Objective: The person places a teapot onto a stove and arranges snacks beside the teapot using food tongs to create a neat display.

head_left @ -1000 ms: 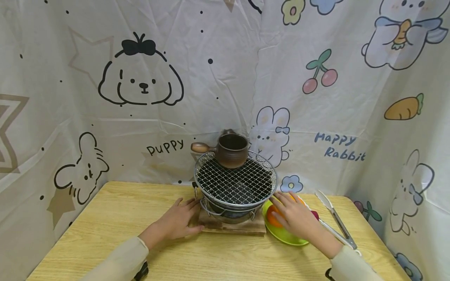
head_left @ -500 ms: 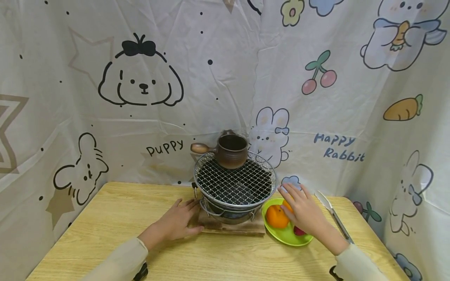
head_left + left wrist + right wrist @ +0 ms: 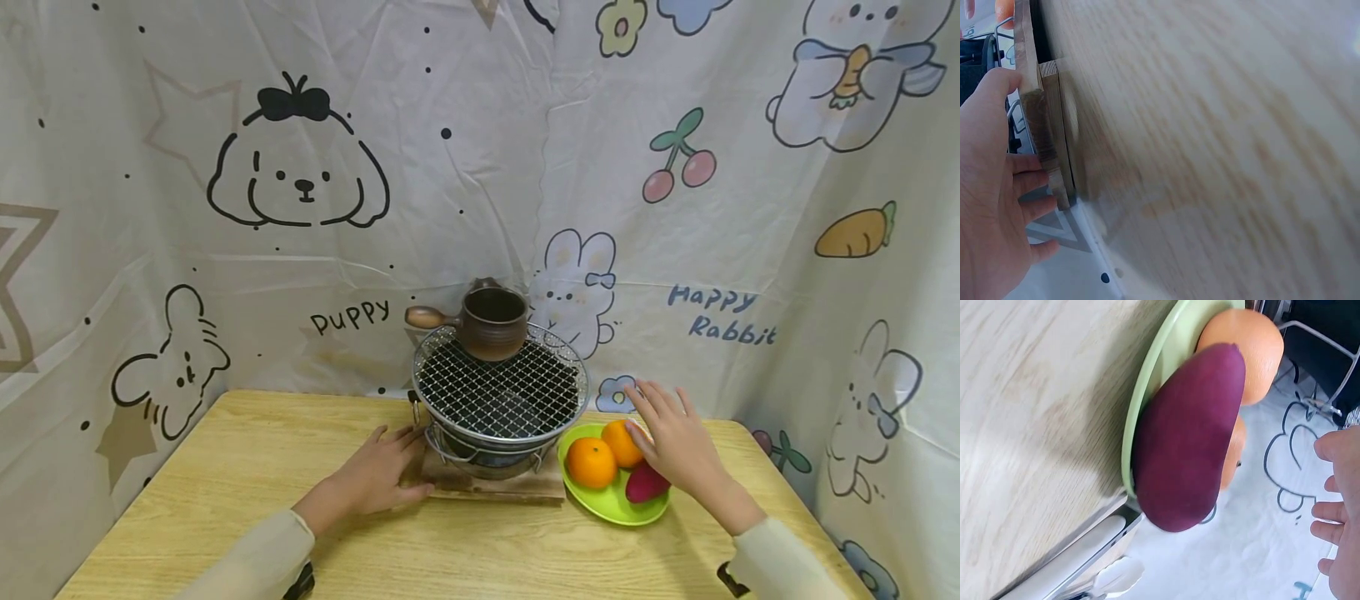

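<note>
My left hand (image 3: 378, 471) rests at the left end of a wooden board (image 3: 495, 487), its thumb and fingers against the edge in the left wrist view. On that board stands a small round grill with a wire-mesh top (image 3: 502, 400). A brown clay pot (image 3: 495, 325) with a wooden side handle sits on the mesh. My right hand (image 3: 678, 437), fingers spread and holding nothing, is over the right side of a green plate (image 3: 611, 508). Two oranges (image 3: 591, 463) and a smooth purple sweet potato (image 3: 1191, 437) lie on the plate.
Metal tongs (image 3: 1079, 553) lie beside the plate in the right wrist view; the right arm hides them in the head view. A cartoon-printed cloth (image 3: 450, 167) hangs behind the wooden table (image 3: 450, 558) and along its sides.
My right hand has moved right from the grill's side across the plate, uncovering the oranges and the sweet potato. The tongs became hidden behind it. My left hand stays put.
</note>
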Demonstrator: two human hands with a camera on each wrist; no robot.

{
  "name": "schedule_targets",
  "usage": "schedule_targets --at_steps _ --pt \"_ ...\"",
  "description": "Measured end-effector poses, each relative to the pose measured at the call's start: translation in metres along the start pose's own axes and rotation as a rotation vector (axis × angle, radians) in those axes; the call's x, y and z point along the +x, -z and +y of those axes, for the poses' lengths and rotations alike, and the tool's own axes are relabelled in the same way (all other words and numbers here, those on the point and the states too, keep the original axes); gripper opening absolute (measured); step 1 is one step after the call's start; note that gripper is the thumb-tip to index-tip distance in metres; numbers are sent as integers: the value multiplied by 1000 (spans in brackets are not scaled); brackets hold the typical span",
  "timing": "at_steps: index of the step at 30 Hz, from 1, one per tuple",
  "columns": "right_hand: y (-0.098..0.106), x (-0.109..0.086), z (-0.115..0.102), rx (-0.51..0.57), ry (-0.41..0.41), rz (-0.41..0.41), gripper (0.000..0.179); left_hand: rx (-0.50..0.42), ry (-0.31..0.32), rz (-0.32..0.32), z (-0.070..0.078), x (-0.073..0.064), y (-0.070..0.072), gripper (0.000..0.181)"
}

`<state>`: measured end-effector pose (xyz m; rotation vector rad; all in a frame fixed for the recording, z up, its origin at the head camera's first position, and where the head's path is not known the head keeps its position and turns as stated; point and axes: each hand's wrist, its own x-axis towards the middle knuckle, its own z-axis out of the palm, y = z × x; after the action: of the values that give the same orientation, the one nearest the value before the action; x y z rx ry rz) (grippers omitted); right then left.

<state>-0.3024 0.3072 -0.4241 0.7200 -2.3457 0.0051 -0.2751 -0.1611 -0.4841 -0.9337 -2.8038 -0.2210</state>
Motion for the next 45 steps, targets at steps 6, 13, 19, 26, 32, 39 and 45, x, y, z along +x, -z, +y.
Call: schedule_targets --at_steps 6,13,19,26,32,39,45 --pt "1 -7 10 12 -87 -43 66 -1 -5 14 -1 -1 -1 81" --pt "9 -13 18 16 -152 -107 65 -6 5 -2 0 -2 0 82" --pt "8 -24 31 46 -199 -167 68 -22 9 -14 2 -3 2 80" --pt "10 -32 43 56 -256 -286 73 -12 0 5 0 -2 -1 80" --pt "14 -37 51 60 -301 -402 79 3 -17 33 0 -1 -2 80" --pt "13 -46 59 77 -333 -495 82 -3 -9 11 0 -1 -1 80" --pt "9 -54 66 96 -344 -526 85 -3 -7 7 -1 -1 -2 80"
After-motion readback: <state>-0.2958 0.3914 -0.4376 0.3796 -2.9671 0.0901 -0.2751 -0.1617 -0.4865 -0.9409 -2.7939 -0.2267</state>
